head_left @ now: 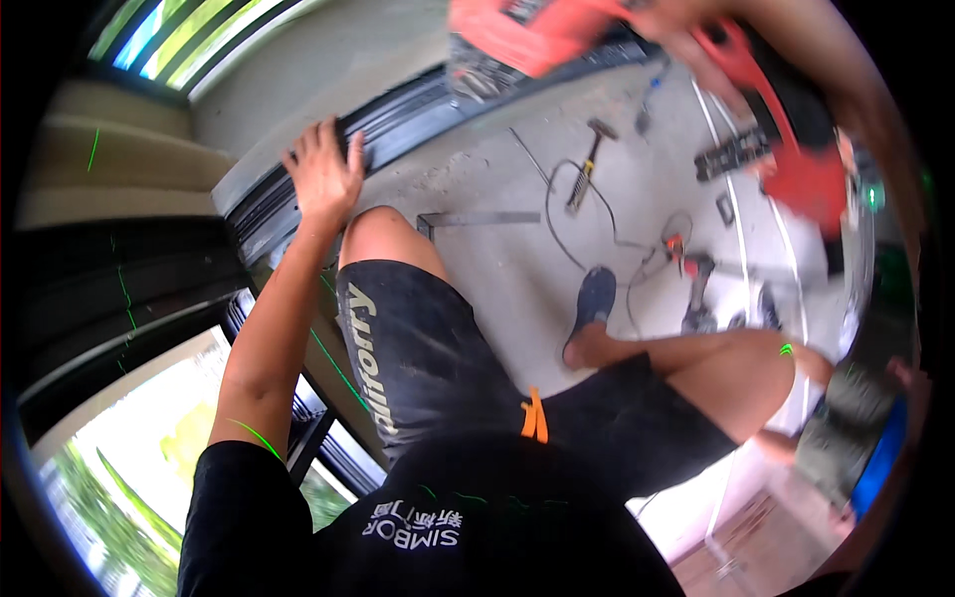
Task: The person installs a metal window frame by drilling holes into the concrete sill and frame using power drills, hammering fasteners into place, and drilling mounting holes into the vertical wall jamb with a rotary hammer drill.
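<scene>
Right grip: the right hand (686, 45) is closed around a red power tool (537, 45), high on the right; motion blur hides the exact finger placement. Red and black parts show on both sides of the hand. The larger part ends in a grey section on the hand's left.

Left grip: the left hand (328, 174) is spread, back upward, and appears to rest on a dark metal frame (408, 114). It closes on nothing that I can see.

Governing relation: the frame's long axis runs slantwise, from beside the left hand up toward the right, where the tool's grey section overlaps it in view. In my judgement the position turns on this line: left hand toward one end, tool further along. Whether tool and frame touch cannot be determined. The right hand is the nearer to that overlap; the left is well apart from it.

Further out: an angled metal bar (487, 218) lies on the floor (517, 284), to the right of the left hand. Beyond it lies a hammer (591, 164), head away from the person, with a dark cable looping beside it. A smaller red tool (698, 269) sits to the right of the slippered foot (595, 298).
</scene>
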`<action>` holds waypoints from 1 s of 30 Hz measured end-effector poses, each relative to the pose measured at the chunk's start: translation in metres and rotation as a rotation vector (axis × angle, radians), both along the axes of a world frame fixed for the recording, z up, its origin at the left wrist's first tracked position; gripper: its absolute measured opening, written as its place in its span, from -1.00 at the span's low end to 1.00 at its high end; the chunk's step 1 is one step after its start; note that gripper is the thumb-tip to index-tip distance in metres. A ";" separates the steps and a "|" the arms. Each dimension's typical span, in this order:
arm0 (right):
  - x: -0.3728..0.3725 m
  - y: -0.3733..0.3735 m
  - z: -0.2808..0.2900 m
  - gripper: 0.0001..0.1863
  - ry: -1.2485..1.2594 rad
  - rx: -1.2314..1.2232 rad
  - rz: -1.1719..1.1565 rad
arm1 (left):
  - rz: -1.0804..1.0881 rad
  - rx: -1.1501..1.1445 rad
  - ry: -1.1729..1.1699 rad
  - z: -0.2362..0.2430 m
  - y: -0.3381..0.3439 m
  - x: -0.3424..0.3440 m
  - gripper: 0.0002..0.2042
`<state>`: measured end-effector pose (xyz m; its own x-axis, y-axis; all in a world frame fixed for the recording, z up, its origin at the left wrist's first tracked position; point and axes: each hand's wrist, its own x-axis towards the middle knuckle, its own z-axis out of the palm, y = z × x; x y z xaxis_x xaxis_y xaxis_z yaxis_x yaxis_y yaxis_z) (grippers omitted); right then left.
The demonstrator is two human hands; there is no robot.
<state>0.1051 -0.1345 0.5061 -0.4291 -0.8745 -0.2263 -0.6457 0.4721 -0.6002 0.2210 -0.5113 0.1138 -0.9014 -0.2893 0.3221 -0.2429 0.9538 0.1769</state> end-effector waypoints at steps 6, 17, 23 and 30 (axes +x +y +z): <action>0.063 0.035 0.030 -0.47 -0.167 0.132 -0.460 | -0.021 -0.061 0.047 -0.009 -0.001 0.006 -0.43; 0.104 0.088 0.064 -0.48 -0.174 0.089 -0.643 | 0.011 -0.087 0.007 -0.009 0.003 0.010 -0.46; 0.098 0.101 0.061 -0.49 -0.232 0.078 -0.725 | -0.009 -0.040 0.016 -0.011 0.003 0.007 -0.48; 0.069 0.125 -0.004 -0.50 -0.400 -0.005 -0.923 | 0.022 -0.024 -0.008 -0.012 0.005 0.003 -0.48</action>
